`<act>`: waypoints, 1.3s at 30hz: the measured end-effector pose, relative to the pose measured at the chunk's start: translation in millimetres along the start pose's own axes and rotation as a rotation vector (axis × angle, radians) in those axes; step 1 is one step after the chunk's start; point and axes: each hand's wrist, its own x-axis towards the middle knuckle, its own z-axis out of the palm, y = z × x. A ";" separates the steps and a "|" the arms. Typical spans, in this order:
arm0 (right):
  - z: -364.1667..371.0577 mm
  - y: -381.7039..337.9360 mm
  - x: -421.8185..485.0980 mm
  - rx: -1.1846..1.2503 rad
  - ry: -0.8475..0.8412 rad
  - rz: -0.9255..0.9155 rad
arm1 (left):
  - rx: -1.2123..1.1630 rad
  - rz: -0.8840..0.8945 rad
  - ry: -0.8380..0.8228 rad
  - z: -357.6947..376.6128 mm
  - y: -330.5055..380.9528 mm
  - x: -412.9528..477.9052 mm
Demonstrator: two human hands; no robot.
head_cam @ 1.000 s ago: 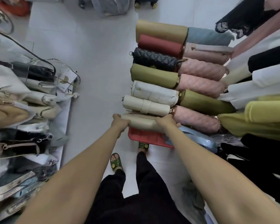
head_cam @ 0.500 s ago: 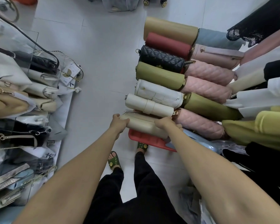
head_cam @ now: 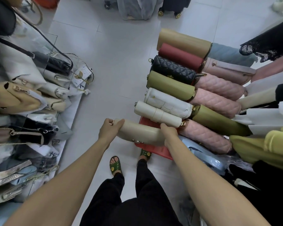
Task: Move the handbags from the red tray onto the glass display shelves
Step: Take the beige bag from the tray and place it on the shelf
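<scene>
Glass display shelves (head_cam: 53,41) stand at the left of the aisle. They are already loaded with pale, tan and black bags up to their front edge.

The left hand (head_cam: 108,130) grips the left end of the cream smooth-leather roll-shaped handbag (head_cam: 140,132), fingers curled round it. The right hand (head_cam: 169,132) holds the right end, fingers wrapped over the far side.

A second ago this handbag lay at the near-left corner of the red plastic tray (head_cam: 153,150), in line with the left row. It is now raised and drawn left, hanging over that corner and partly over the white tiled floor (head_cam: 118,62). Bare red tray bottom shows where it lay.

Judgement: extraction is complete and the carry has begun. The next move calls for a swing left to a free spot on the shelves.

Two rows remain on the tray. The white cylindrical handbag (head_cam: 157,113) is now nearest in the left row. The pink quilted handbag (head_cam: 204,137) is nearest in the right row.
</scene>
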 end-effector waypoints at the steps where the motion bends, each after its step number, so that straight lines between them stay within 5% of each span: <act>1: -0.8 -5.8 -7.3 0.022 -0.020 -0.013 | -0.034 0.013 0.018 -6.1 2.2 -5.9; 10: 9.8 -93.6 -105.1 0.169 -0.259 -0.188 | -0.301 0.249 0.199 -101.1 75.0 -43.0; 26: 32.1 -233.5 -324.1 0.314 -0.499 -0.818 | -0.679 0.555 0.631 -284.4 191.9 -156.3; 39: 101.0 -271.7 -487.7 0.404 -0.645 -1.151 | -0.874 0.858 0.641 -448.4 213.9 -209.8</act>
